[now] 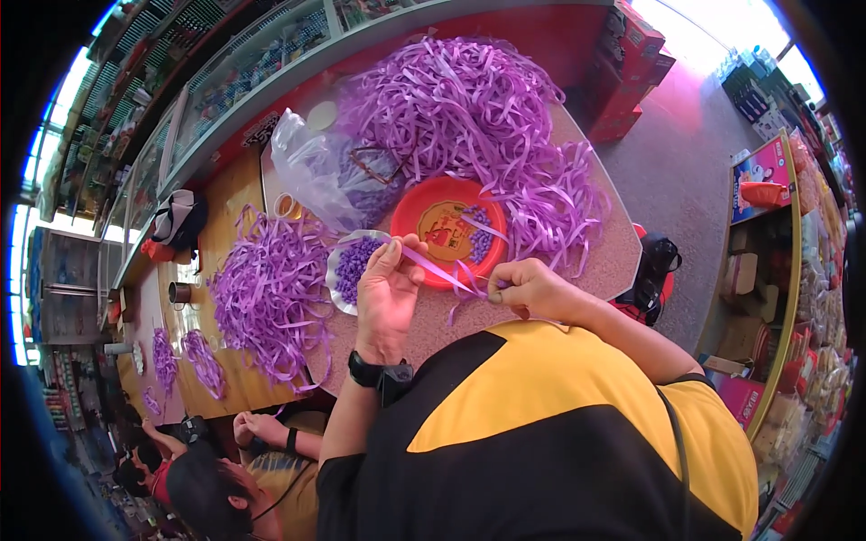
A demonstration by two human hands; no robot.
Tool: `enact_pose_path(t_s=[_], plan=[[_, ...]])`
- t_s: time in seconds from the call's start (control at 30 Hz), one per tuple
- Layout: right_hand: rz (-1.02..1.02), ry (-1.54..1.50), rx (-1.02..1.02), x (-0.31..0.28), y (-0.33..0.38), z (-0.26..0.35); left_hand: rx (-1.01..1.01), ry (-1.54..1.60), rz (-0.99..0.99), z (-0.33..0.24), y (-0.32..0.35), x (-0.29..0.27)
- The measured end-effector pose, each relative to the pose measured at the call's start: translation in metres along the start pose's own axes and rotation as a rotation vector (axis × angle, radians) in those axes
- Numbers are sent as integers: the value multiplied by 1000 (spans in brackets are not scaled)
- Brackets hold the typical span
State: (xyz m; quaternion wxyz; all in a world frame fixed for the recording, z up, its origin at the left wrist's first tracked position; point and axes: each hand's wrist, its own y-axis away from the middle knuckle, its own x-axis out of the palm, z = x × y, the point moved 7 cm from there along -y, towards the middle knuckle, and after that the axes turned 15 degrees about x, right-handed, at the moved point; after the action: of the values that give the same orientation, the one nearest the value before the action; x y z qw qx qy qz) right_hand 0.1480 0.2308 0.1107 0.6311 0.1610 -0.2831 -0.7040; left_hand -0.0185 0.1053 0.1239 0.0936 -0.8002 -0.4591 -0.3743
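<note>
Between my two hands a strip of purple ribbon is stretched over the front of the table. My left hand pinches one part of it between thumb and fingers. At its other end the fingers of my right hand are closed on the ribbon; the exact grip is too small to make out. Just beyond them lies a red round tray with small purple beads on its right side. Partly behind my left hand stands a white scalloped bowl full of purple beads.
A large heap of purple ribbons covers the table's far side, and another pile lies left. A clear plastic bag sits between them, near a roll of tape. At lower left sits another person. Red boxes stand far right.
</note>
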Motion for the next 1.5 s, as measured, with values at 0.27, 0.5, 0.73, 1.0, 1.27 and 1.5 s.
enact_pose_path(t_s=[0.27, 0.5, 0.73, 1.0, 1.27, 1.5], plan=[[-298, 135, -174, -26, 12, 38, -95, -175, 184, -10, 15, 32], [-444, 278, -554, -24, 28, 80, -96, -441, 214, -6, 22, 47], [-688, 501, -712, -17, 35, 83, -137, -513, 211, 0, 27, 49], [-769, 621, -789, -12, 37, 85, -194, -519, 217, 5, 30, 46], [-805, 681, -864, -7, 42, 88, -211, -507, 201, 7, 28, 39], [-826, 761, -899, -3, 39, 89, -224, -489, 200, 9, 27, 34]])
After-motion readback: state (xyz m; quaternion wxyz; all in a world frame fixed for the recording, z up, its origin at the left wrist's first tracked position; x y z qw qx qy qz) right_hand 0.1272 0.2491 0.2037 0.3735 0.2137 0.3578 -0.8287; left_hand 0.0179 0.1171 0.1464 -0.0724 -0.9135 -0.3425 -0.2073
